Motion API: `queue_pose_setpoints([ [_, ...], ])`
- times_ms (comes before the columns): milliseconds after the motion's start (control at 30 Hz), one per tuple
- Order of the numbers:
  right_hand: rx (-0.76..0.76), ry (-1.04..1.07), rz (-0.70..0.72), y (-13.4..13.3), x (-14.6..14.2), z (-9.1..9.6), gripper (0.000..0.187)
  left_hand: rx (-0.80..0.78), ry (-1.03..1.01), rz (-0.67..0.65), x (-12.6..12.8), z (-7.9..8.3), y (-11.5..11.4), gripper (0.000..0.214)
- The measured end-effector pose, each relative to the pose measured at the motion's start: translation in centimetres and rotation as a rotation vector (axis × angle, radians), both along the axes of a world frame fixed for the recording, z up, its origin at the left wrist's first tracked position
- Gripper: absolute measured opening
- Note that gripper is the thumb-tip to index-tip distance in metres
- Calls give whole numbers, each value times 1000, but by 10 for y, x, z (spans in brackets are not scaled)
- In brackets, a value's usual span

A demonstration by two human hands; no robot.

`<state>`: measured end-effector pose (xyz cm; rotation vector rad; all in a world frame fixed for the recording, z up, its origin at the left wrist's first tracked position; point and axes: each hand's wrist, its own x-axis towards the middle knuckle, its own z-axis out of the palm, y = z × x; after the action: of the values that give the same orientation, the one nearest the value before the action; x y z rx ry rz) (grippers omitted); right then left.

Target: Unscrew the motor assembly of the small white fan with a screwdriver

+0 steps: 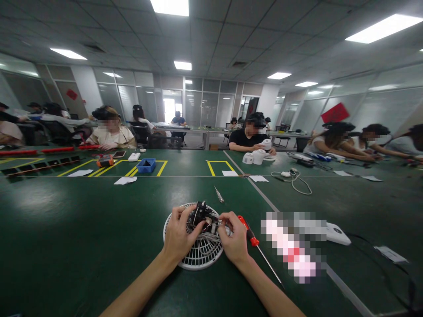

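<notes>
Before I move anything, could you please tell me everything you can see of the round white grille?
The round grille is white and looks like plastic, with thin ribs running out toward its circular rim. It lies roughly flat on the green table, in front of the person. The left hand and right hand cover parts of its two sides, and a dark mechanism between them hides much of its middle; whether that rests on it is unclear. A pale cable lies across its ribs.

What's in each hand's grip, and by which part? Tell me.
The left hand holds the black mechanism by its left side. The right hand is at the other side; what, if anything, it pinches is unclear.
</notes>
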<state>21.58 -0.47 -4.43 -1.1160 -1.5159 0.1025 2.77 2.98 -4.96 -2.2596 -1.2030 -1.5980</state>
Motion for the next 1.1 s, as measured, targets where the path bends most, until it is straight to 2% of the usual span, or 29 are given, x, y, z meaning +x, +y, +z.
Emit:
queue_pose_setpoints([
  [233, 16, 6, 0, 12, 0, -6, 15, 45, -8, 49, 2, -4, 2, 40],
  [500, 161, -105, -184, -4, -1, 10, 13, 111, 31, 39, -2, 1, -1, 37],
  [700, 199, -166, -105, -16, -11, 13, 18, 327, 161, -70, 3, 10, -14, 39],
  [800, 205, -180, -54, -19, -15, 13, 22, 411, 212, -129, 7, 11, -18, 32],
  [1100, 185, -179, 37, -23, -19, 11, 26, 425, 207, -207, 6, 8, -17, 18],
])
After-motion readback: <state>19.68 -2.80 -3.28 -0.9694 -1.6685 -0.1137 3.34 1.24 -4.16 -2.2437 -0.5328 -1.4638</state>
